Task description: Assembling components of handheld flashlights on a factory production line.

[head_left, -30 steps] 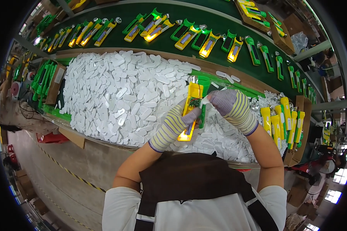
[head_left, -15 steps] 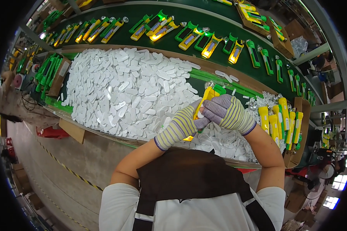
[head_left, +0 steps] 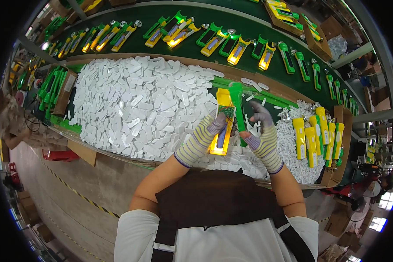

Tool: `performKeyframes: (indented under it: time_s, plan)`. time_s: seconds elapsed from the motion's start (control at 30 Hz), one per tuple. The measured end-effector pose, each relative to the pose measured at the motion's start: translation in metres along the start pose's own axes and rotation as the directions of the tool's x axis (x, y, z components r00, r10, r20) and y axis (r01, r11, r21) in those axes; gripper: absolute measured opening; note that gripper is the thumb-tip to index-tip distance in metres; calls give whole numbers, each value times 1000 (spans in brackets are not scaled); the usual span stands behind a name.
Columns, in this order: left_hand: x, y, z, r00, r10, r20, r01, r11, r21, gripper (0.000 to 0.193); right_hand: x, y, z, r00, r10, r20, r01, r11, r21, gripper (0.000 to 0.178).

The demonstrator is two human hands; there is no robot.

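My left hand [head_left: 201, 140], in a striped knit glove, grips the yellow half-shell [head_left: 218, 147] of a flashlight. Inside that half a small green circuit board and a grey cell show, and its lower end glows. The green half-shell [head_left: 237, 102] stands swung apart on its right, slightly blurred at the top. My right hand [head_left: 264, 139], gloved the same way, has its fingers spread. Its bare thumb tip is against or close beside the green half's lower end; whether they touch I cannot tell. White oblong plastic pieces [head_left: 135, 100] lie heaped beneath and left of my hands.
Yellow-and-green flashlights [head_left: 311, 142] lie at the right on small white parts [head_left: 292, 155]. Beyond the cardboard rim [head_left: 196, 65], opened flashlights [head_left: 238, 52] line a dark green belt [head_left: 131, 50]. A box of green shells [head_left: 62, 89] stands at the left, near another person's arm [head_left: 15, 139].
The flashlight's yellow and green halves have come apart, baring the inside. My right hand has moved off the yellow half and spread its fingers; my left hand keeps its grip.
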State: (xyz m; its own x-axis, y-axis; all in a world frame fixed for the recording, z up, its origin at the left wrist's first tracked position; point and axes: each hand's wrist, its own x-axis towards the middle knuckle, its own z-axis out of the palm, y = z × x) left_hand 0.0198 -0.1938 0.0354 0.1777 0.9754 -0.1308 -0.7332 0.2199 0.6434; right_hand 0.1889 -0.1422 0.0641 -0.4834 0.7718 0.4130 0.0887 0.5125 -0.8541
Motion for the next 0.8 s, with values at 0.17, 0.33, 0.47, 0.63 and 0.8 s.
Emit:
performKeyframes:
  time_s: [0.17,0.33,0.47,0.63,0.8]
  plan:
    - [6,-11,-5,985,-12,-171,-3,996,-85,56,-37,21,11,899,437,35,-432,867,249,39]
    - [12,-21,-4,962,203,-181,-196,979,54,49,-31,-20,28,873,478,99,-485,871,74,48]
    - [10,-26,14,953,73,-293,-112,986,-122,67,-29,-15,35,886,462,39,-464,880,102,57]
    - [18,-33,9,930,304,-205,-287,952,108,49,-10,-39,13,881,435,184,-379,884,-274,44]
    - [16,-12,44,995,-51,-84,60,992,111,35,57,-23,-60,930,-360,68,343,790,-507,29]
